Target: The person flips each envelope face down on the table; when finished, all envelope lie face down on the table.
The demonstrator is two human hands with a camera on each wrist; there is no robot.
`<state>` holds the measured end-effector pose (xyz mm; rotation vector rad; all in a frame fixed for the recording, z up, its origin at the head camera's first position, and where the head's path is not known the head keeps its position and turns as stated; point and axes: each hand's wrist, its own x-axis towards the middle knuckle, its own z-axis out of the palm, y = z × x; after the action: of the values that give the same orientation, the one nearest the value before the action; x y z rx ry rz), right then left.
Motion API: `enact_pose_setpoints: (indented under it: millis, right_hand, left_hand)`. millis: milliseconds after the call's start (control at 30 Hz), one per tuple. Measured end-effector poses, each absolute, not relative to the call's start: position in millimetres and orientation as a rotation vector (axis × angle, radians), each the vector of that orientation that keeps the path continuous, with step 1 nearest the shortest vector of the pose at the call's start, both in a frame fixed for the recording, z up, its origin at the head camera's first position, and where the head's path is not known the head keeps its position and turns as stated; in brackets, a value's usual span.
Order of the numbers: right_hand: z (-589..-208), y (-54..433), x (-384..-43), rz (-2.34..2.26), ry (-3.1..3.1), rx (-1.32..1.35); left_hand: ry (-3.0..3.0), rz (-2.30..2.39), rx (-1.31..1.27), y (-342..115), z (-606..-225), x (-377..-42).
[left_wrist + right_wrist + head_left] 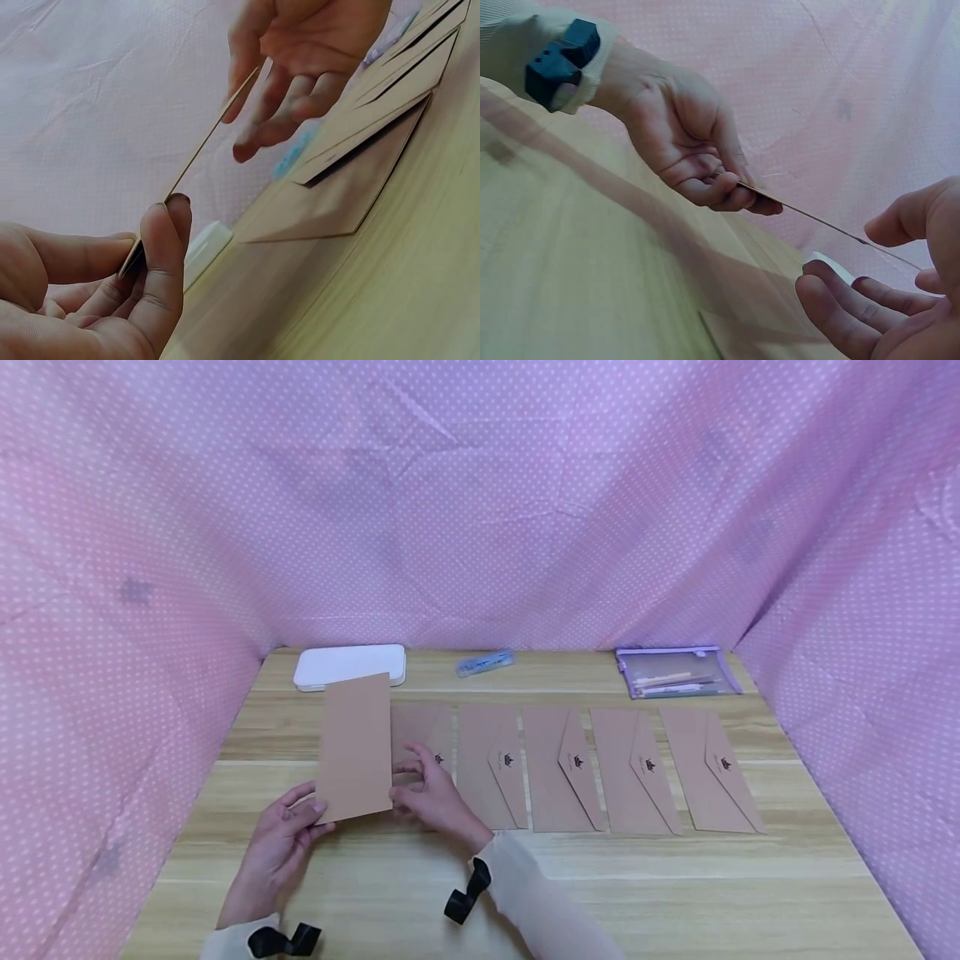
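Observation:
My left hand [279, 839] pinches a brown kraft envelope [356, 747] by its lower left corner, thumb in front and fingers behind. The envelope is held up off the table, its plain side facing the head view; the left wrist view shows it edge-on as a thin strip [206, 142]. At its right edge is my right hand [435, 793], the thumb right at the edge and the fingers loosely spread with a gap around the paper. Behind the right hand lies another kraft envelope [411, 722], partly covered by the held one and the fingers.
Several more kraft envelopes [480, 735] with crown prints on their flaps lie in a row to the right. Along the back of the wooden table [375, 893] are a white case [348, 664], a small blue packet [485, 662] and a purple-edged pencil pouch [675, 664]. Pink dotted cloth [480, 527] surrounds the table.

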<state>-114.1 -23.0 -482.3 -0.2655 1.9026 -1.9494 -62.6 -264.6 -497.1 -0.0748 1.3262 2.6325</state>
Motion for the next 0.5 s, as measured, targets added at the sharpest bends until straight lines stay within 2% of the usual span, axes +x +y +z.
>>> enact_pose_setpoints:
  millis: [500]
  right_hand:
    - [-493.4, -44.6, -95.0, -2.085, 1.796, -0.220]
  left_hand:
    - [1.368, 2.607, -0.021, -275.4, -502.1, -61.3]
